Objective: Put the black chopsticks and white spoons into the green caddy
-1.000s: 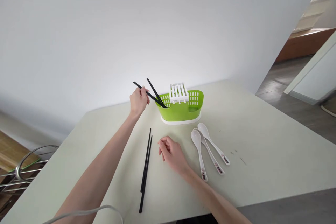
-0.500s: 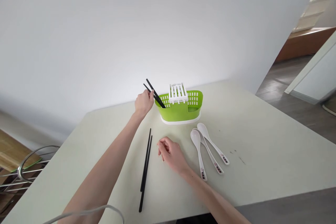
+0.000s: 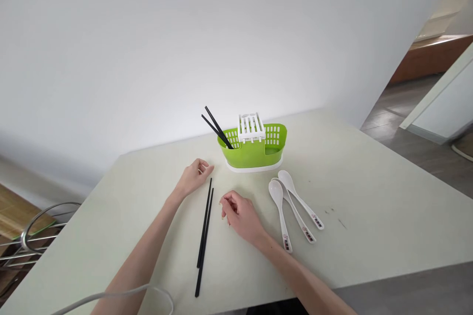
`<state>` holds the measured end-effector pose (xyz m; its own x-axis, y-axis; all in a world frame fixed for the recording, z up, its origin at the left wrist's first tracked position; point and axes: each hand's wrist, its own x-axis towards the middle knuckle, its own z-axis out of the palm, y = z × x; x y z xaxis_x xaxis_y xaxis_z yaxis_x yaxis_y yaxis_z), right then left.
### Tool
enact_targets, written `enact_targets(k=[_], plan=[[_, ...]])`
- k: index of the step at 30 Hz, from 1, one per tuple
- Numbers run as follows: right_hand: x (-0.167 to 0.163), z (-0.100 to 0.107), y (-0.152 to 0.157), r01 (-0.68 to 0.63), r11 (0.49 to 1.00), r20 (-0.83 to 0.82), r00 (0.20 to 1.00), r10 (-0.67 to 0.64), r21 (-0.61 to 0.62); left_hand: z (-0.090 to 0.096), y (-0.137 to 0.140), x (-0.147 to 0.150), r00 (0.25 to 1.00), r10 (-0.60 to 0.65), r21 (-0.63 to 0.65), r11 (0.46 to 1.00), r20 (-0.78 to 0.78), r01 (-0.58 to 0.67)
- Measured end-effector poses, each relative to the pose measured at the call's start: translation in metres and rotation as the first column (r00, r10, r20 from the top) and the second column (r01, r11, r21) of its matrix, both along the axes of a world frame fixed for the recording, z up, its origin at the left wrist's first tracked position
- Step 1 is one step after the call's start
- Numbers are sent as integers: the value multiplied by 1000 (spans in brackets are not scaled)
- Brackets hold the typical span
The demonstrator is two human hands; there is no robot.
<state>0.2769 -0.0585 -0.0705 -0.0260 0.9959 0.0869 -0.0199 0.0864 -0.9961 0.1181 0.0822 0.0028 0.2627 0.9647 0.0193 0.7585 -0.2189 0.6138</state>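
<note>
Two black chopsticks (image 3: 213, 122) lean out of the left end of a green basket (image 3: 247, 156). The basket stands on a white base and carries a white slatted piece (image 3: 251, 127) across its middle. My left hand (image 3: 194, 176) is empty and open, its fingers slightly bent, in front of the basket's left end. It hovers near the tip of another pair of black chopsticks (image 3: 205, 231) lying on the table. My right hand (image 3: 239, 214) rests to the right of that pair with its fingers curled in and holds nothing visible. Three white spoons (image 3: 295, 206) lie partly overlapping on its right.
The pale table (image 3: 369, 206) backs onto a white wall (image 3: 236, 49). A grey cable (image 3: 111, 293) crosses my left forearm. At the lower left are a metal wire rack (image 3: 27, 241) and a wooden board (image 3: 20, 211), beyond the table's edge.
My left hand has let go of the chopsticks in the basket and moved back toward me, above the pair on the table. My right hand has stayed almost in place.
</note>
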Motion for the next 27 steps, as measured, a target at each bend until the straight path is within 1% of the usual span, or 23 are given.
enact_targets(k=[3, 6, 9, 12, 15, 19, 24, 27], plan=[[1, 1, -1, -3, 1000, 11, 1000, 3, 6, -10, -22, -16, 999, -26, -36, 999, -33, 25], [1, 2, -1, -4, 1000, 20, 1000, 4, 8, -13, -46, -26, 995, -56, -109, 993, -83, 46], [1, 3, -2, -6, 1000, 33, 999, 6, 11, -10, -68, -29, 975, -81, -146, 988, -207, 51], [2, 4, -2, -6, 1000, 44, 999, 6, 10, -4, -89, -25, 939, -47, -110, 994, -341, 10], [2, 4, -3, -7, 1000, 50, 999, 7, -4, 2, -105, -19, 905, -30, -93, 996, -424, -11], [2, 3, -3, -11, 1000, 62, 998, 12, -16, 6, -113, -20, 850, 6, -67, 997, -526, -49], [2, 2, -4, -12, 1000, 56, 998, 13, -20, 9, -106, -24, 764, 73, -12, 994, -641, -106], [2, 2, -4, -9, 1000, 44, 999, 10, -17, 9, -102, -25, 744, 86, 9, 994, -663, -106]])
